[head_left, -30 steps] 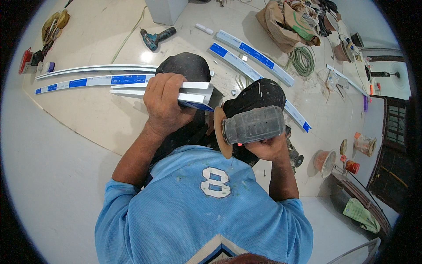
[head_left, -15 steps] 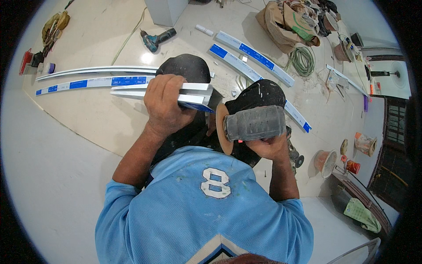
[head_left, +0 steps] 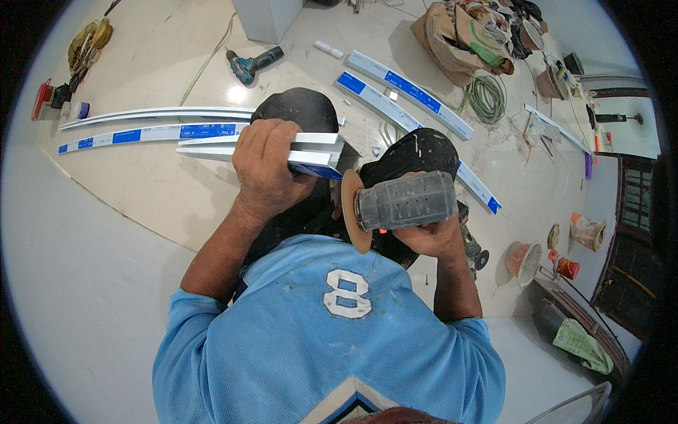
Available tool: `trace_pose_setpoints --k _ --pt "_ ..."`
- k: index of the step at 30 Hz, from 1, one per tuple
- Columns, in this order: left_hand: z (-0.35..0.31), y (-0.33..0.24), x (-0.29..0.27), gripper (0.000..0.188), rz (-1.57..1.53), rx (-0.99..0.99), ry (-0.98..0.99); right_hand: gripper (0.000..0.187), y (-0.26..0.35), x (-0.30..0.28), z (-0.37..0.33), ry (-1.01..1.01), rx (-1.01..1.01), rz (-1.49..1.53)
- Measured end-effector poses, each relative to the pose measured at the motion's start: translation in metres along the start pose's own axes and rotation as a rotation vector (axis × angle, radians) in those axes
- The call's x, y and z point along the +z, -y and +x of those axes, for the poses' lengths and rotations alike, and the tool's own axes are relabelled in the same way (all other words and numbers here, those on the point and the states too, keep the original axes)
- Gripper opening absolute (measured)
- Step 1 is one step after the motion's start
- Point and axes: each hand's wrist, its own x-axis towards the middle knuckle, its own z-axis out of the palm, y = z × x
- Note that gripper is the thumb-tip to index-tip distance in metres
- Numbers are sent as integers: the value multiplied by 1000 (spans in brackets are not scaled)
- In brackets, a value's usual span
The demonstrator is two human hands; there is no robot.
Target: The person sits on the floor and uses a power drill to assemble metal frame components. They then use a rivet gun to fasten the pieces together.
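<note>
the hands are apart: the left hand (head_left: 268, 169) is clamped around a white rail (head_left: 318, 148) near the left knee (head_left: 296, 107), and the right hand (head_left: 431, 237) grips a grey grinder (head_left: 408, 201) — its tan disc (head_left: 356, 215) stands by the rail's right end, though i cannot tell whether they touch. on the floor (head_left: 155, 177), long strips (head_left: 152, 133) lie to the left, a drill (head_left: 247, 65) and a coil of cable (head_left: 487, 99) on the far side.

A large white numeral (head_left: 347, 294) is standing out on the chest of the light-blue jersey (head_left: 282, 346). Beyond the jersey, printed lettering (head_left: 212, 130) is running along blue label bands (head_left: 127, 136): on the long white strip (head_left: 159, 132) to its left, the white profiles (head_left: 409, 92) to its right and, illegibly small, the short white channels (head_left: 316, 139) straight ahead.
</note>
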Motion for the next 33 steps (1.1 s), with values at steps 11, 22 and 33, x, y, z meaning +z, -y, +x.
trace_pose_setpoints --k 11,22,33 --pt "-1 2 -1 54 4 -5 2 45 1 5 -3 -150 113 13" --pt "-2 2 1 56 -7 -3 9 47 1 11 7 -133 -48 -7" --pt "0 1 -1 54 2 -3 3 45 -1 11 10 -140 -113 -18"
